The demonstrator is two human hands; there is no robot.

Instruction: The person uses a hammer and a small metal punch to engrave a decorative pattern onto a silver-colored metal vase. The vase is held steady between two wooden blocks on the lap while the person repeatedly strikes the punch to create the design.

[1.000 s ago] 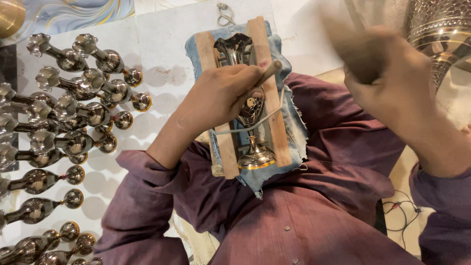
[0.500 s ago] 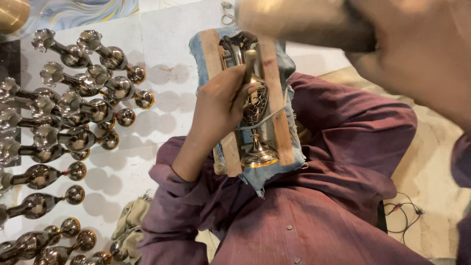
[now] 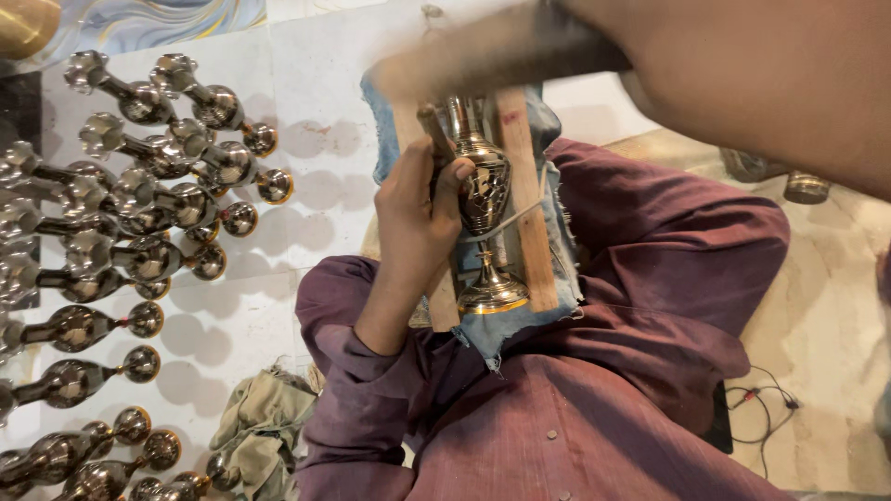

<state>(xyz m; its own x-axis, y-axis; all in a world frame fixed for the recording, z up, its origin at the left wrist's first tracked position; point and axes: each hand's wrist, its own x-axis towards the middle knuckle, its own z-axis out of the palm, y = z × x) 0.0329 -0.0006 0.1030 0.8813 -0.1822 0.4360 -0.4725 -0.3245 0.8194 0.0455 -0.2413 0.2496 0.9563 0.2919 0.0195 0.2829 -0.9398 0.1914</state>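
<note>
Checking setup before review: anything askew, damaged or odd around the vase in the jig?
Nothing looks damaged or spilled. The brass vase lies straight between the two wooden strips, tied with string, left hand steadying a tool on it. The right hand is motion-blurred. A crumpled cloth lies beside the vases on the floor.

Packages: none in view.
Labels: none in view.
Signs: none in view.
Screens: none in view.
</note>
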